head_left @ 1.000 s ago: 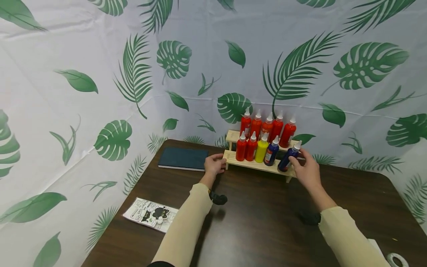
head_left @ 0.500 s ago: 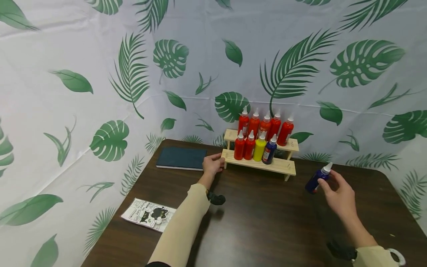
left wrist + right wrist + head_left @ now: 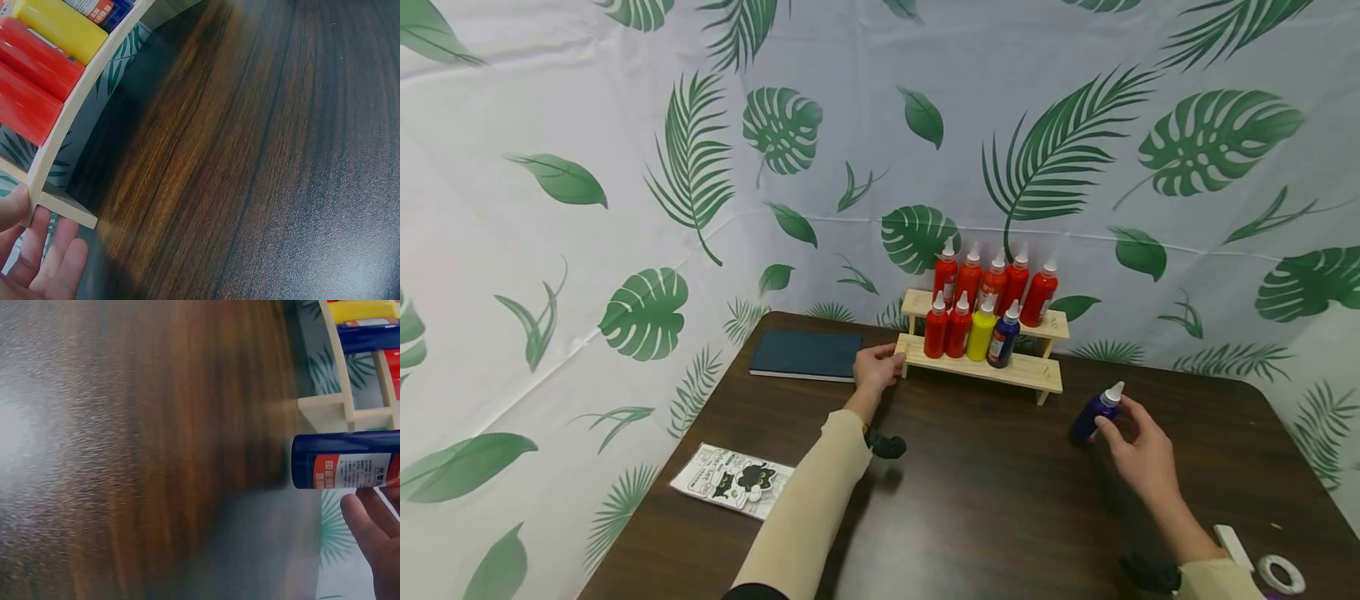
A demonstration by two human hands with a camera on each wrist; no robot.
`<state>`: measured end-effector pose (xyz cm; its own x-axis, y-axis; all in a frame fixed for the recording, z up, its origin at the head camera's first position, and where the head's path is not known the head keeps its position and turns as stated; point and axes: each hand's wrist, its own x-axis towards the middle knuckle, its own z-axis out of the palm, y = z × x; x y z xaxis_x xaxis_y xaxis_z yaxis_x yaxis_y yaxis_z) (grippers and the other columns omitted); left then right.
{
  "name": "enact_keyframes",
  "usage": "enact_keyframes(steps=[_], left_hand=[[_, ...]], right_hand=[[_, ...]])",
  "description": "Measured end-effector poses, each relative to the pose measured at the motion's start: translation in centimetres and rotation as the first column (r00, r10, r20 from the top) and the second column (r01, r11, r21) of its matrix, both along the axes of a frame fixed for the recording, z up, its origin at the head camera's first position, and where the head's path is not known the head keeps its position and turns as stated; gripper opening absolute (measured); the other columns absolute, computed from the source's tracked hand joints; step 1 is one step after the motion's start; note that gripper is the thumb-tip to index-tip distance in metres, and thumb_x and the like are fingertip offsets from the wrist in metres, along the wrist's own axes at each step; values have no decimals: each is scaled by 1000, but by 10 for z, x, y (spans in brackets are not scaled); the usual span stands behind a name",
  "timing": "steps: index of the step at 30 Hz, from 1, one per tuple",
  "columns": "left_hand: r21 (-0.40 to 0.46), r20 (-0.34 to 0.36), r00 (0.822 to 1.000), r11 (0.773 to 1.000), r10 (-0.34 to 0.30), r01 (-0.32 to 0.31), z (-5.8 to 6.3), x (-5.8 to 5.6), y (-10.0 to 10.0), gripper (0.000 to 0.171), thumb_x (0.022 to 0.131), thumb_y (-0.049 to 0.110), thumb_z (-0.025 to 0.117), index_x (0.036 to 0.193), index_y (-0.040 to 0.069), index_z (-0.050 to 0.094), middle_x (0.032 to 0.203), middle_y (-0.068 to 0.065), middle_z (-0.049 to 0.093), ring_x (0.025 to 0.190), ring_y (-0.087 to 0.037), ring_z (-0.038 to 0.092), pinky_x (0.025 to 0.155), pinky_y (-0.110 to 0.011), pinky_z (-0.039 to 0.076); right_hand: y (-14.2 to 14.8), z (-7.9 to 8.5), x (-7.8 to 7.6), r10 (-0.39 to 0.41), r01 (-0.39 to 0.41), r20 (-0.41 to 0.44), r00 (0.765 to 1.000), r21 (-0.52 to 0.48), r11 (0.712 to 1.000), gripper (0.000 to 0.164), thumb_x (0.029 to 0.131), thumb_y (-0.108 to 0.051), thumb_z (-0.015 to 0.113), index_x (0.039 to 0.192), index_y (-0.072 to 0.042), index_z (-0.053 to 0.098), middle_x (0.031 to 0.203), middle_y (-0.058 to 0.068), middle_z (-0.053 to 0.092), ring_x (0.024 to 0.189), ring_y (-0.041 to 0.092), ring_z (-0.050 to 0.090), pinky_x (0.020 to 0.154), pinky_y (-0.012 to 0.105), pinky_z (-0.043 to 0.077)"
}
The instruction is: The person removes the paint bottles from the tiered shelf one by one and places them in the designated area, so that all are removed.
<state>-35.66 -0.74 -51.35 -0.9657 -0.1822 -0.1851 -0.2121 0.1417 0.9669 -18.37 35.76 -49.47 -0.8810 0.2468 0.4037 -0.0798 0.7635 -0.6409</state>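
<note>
A two-tier wooden rack (image 3: 1030, 373) stands at the back of the table with white-nozzled squeeze bottles on it. My left hand (image 3: 876, 371) pinches the left end of its lower tier, thumb above and fingers below in the left wrist view. To the right of the rack, my right hand (image 3: 1138, 450) holds a dark blue squeeze bottle (image 3: 340, 464), slightly tilted, nozzle up. On the lower tier stand two red bottles, a yellow bottle (image 3: 981, 335) and another blue bottle (image 3: 1003, 342). Several red bottles (image 3: 1040, 297) line the upper tier. The lower tier's right end is bare.
Left of the rack lies a dark blue notebook (image 3: 808, 353). Nearer, a white packet (image 3: 730, 481) with black cat drawings rests by my left sleeve. A white ring (image 3: 1281, 575) and a small white block (image 3: 1234, 547) lie at the right. A leaf-print cloth (image 3: 850, 125) hangs behind.
My right hand has lifted the blue bottle off the lower tier's right end and carried it rightward, then slightly back left. My left hand keeps its grip on the rack.
</note>
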Motion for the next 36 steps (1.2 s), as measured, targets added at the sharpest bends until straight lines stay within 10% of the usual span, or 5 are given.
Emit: enact_keyframes(steps=[7, 13, 23, 30, 36], left_hand=[[15, 30, 1000, 1000, -1, 0, 1, -3, 1, 29, 82, 17, 76, 110, 13, 73, 82, -7, 73, 68, -17, 70, 58, -31, 56], [18, 38, 999, 1000, 2, -3, 3, -1, 2, 27, 82, 17, 76, 109, 13, 74, 83, -7, 73, 67, -16, 70, 59, -32, 57], [16, 53, 999, 1000, -1, 0, 5, 1, -1, 30, 82, 18, 76, 112, 16, 73, 86, -9, 74, 79, -25, 72, 60, -34, 57], [-17, 104, 995, 1000, 1, 1, 6, -5, -1, 30, 81, 19, 78, 110, 19, 74, 84, -6, 74, 76, -22, 72, 58, -33, 57], [-15, 111, 994, 1000, 8, -6, 11, -2, -1, 29, 81, 18, 78, 110, 18, 74, 84, -6, 74, 76, -22, 72, 57, -33, 57]], right_hand=[[0, -5, 2, 28, -28, 3, 1000, 2, 1000, 48, 91, -15, 66, 131, 6, 49, 118, 32, 58, 98, 46, 61, 66, 3, 40], [2, 4, 4, 75, -80, 112, 991, 43, 996, 57, 91, -22, 66, 135, 8, 43, 121, 36, 54, 102, 52, 57, 75, 57, 50], [-7, 67, -2, 50, -55, 56, 997, 96, 994, 61, 93, -29, 64, 142, -2, 41, 131, 27, 51, 112, 46, 53, 81, 59, 45], [-41, 107, -36, 58, -100, 175, 983, 244, 965, 62, 94, -39, 59, 142, -3, 42, 134, 29, 47, 118, 48, 44, 90, 66, 36], [-72, 101, -81, 195, -244, 293, 936, 139, 960, 68, 94, -42, 58, 145, -3, 36, 141, 27, 43, 121, 46, 47, 95, 62, 39]])
